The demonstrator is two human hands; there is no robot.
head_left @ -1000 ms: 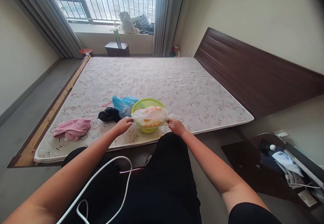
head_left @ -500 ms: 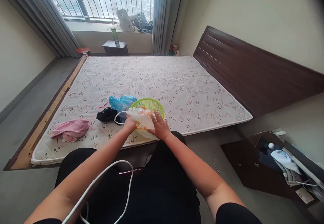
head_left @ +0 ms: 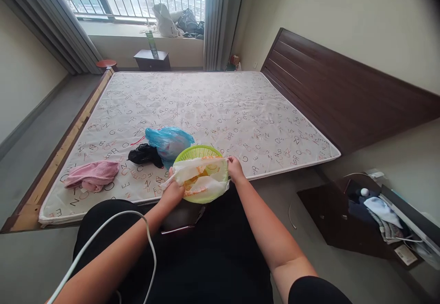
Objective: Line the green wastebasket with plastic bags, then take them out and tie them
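A white plastic bag [head_left: 192, 169] with orange print is stretched between my two hands, over a green plastic basket [head_left: 198, 151]. My left hand [head_left: 174, 189] is closed on the bag's left side. At the bag's right end, my right hand [head_left: 235, 169] pinches its edge. Something yellow-orange shows in or through the bag, too unclear to name. Just beyond the basket lies a blue plastic bag [head_left: 170, 143], with a black plastic bag [head_left: 144, 154] beside it. A pink cloth [head_left: 92, 175] rests farther left.
Everything lies near the front edge of a patterned mattress [head_left: 192, 98]. A white cable [head_left: 113, 216] loops over my left forearm. The dark headboard [head_left: 330, 84] stands right, and a dark cabinet [head_left: 330, 217] with clothes is at lower right. A nightstand [head_left: 151, 60] stands beyond the bed.
My right hand has moved right and now pulls the white bag's edge outward, so the bag is spread wider. The basket appears nearer to me, and more of the blue bag shows.
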